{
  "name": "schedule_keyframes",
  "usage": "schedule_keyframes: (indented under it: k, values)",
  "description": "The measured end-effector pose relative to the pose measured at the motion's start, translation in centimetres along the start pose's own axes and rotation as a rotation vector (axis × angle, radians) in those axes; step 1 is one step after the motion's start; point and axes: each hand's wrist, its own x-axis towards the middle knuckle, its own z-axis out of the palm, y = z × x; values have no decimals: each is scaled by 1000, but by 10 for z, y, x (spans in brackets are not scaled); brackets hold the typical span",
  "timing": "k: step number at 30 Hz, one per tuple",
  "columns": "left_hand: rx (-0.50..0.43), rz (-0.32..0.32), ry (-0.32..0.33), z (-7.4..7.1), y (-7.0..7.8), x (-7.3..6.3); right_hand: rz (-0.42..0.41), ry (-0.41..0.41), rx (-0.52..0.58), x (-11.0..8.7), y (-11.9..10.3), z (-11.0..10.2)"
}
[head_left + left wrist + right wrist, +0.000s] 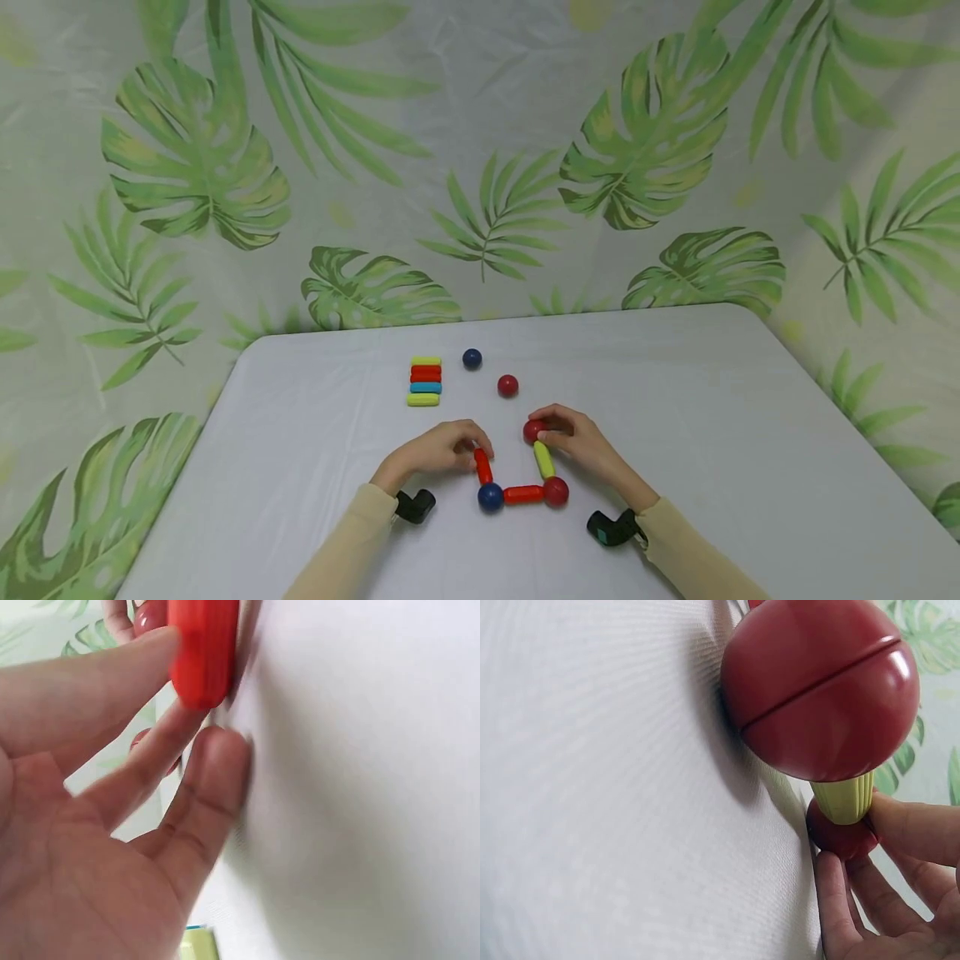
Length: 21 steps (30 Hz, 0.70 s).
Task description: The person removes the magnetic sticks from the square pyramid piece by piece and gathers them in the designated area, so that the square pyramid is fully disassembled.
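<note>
red ball (532, 430) sits at one o'clock from the nearer blue ball (491, 497), pinched by our half-curled right hand (576, 434). at its eight o'clock, our left hand (442, 446), fingers loosely curled, pinches a red rod (483, 467).

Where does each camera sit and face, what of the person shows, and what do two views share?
Head: on the head, facing forward and down at the table; left hand, right hand and sleeves show.
Left wrist: on that wrist, facing a red rod; mostly left hand shows.
Right wrist: on that wrist, facing two red balls; right hand shows.
Head and right wrist share the yellow rod between those balls.
</note>
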Motion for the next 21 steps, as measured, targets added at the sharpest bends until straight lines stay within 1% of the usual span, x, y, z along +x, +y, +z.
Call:
schedule_keyframes:
  k: [3,4,6,7,10,12,14,16,18,21]
  values:
    - [31,11,-37,-1,1,-2,7,0,-4,-3,-7,0]
    - [29,18,-42,-2,2,-2,7,2,-6,-3,-8,0]
    - [11,11,-40,-2,3,-3,3,2,-5,-3,-8,1]
    - [3,15,-34,-2,3,-3,3,3,-3,-3,-7,1]
    - [3,17,13,-2,2,-2,7,10,6,4,11,2]
    - [6,13,55,-2,0,-3,11,16,9,9,22,3]
    - [-2,2,117,-4,-2,-5,13,18,10,13,33,4]
    - [-28,-27,204,-8,-6,-10,14,18,8,13,32,4]
    - [-43,-84,332,-14,-11,-15,10,17,7,13,32,3]
    - [-22,-212,531,-23,-20,-22,3,20,-2,12,33,2]
